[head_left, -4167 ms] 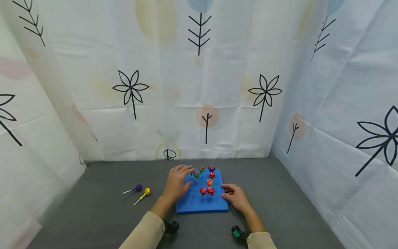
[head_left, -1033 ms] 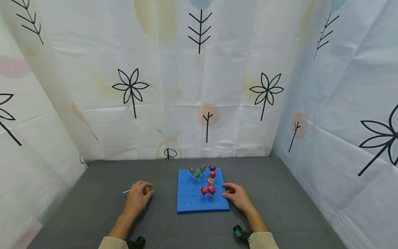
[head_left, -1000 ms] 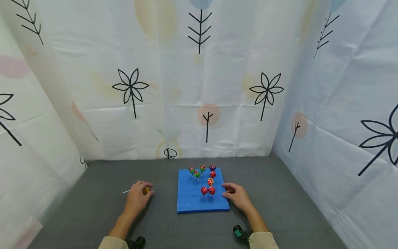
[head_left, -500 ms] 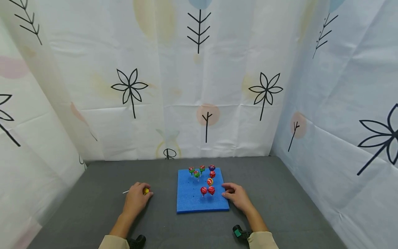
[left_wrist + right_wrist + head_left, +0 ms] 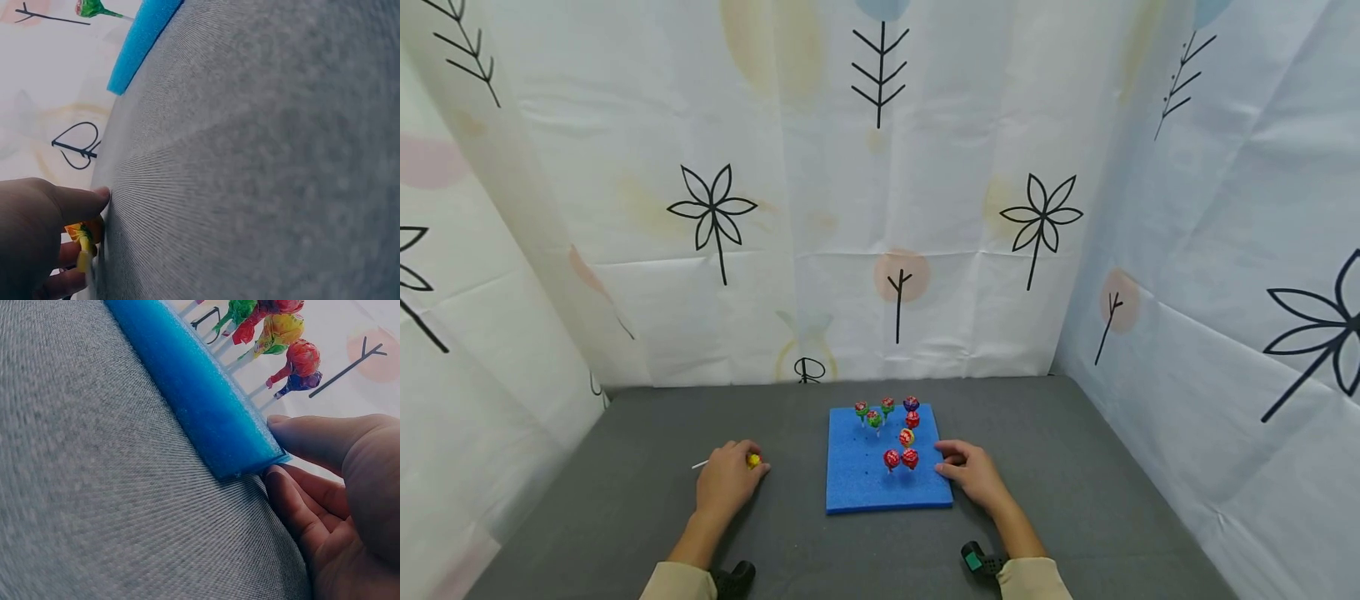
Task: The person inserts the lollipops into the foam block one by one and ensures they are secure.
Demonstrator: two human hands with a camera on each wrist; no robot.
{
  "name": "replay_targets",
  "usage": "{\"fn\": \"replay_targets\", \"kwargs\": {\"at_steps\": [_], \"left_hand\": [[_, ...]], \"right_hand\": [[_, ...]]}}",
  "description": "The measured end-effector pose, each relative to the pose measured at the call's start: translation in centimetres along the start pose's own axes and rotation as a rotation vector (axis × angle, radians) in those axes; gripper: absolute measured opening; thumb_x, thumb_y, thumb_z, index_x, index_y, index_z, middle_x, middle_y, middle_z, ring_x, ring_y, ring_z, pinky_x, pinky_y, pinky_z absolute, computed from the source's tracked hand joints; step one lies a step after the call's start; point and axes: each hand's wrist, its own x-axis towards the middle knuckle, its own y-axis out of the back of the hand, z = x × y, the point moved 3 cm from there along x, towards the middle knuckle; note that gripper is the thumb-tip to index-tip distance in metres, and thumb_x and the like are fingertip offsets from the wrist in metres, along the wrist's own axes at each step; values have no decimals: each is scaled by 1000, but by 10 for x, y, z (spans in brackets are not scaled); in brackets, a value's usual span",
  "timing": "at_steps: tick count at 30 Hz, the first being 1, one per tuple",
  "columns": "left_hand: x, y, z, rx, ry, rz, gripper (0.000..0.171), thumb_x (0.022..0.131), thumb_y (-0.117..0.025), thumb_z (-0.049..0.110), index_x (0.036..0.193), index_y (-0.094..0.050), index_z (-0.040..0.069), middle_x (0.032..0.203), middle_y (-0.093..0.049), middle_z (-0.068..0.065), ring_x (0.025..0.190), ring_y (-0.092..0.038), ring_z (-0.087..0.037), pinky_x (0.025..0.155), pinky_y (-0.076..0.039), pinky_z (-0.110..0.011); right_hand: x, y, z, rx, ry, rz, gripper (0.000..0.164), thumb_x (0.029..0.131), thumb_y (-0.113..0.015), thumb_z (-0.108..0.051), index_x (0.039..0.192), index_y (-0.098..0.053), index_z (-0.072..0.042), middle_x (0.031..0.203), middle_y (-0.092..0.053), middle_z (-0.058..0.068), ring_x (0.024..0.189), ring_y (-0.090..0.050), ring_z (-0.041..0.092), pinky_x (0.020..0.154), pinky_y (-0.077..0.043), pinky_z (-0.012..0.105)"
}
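Observation:
On the grey table, left of the blue foam board (image 5: 850,483), my left hand (image 5: 722,482) curls over a yellow lollipop (image 5: 753,460). The left wrist view shows the lollipop's yellow wrapper (image 5: 84,237) between the thumb and the fingers, low by the cloth. A white stick (image 5: 700,464) pokes out on the hand's far left; the rest of it is hidden under the hand. My right hand (image 5: 976,477) pinches the board's right edge, its thumb (image 5: 284,428) on the top side and fingers against the side. Several wrapped lollipops (image 5: 910,458) stand upright in the board.
Green-wrapped lollipops (image 5: 874,419) stand at the board's back left; red, orange and purple ones run down its right part. Small dark holes mark the foam. Grey cloth (image 5: 805,550) covers the table, and white patterned curtains (image 5: 820,292) enclose its back and sides.
Over the longer span my left hand went from above the board to the lollipops at left. Lately its fingers drew in slightly and the white stick slid a little left. My right hand stays put.

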Motion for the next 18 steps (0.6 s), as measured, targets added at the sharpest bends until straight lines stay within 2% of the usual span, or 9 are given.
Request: {"fn": "replay_targets", "kwargs": {"at_steps": [8,18], "left_hand": [[3,-1,5,-34,12,0,29,77,-82,26,98,-72,7,84,-62,-7,77,-59,-29,69,-48,-49],[1,0,17,-188,-4,40,26,80,-80,22,98,-71,6,87,-62,-7,77,-58,-24,70,-47,-44]], "right_hand": [[1,0,0,-3,-3,-3,31,86,-74,-10,116,-68,-5,101,-66,4,89,-60,18,82,-51,40],[0,0,1,-6,-4,-7,31,87,-73,-10,116,-68,-4,101,-66,4,89,-60,18,82,-51,41]]}}
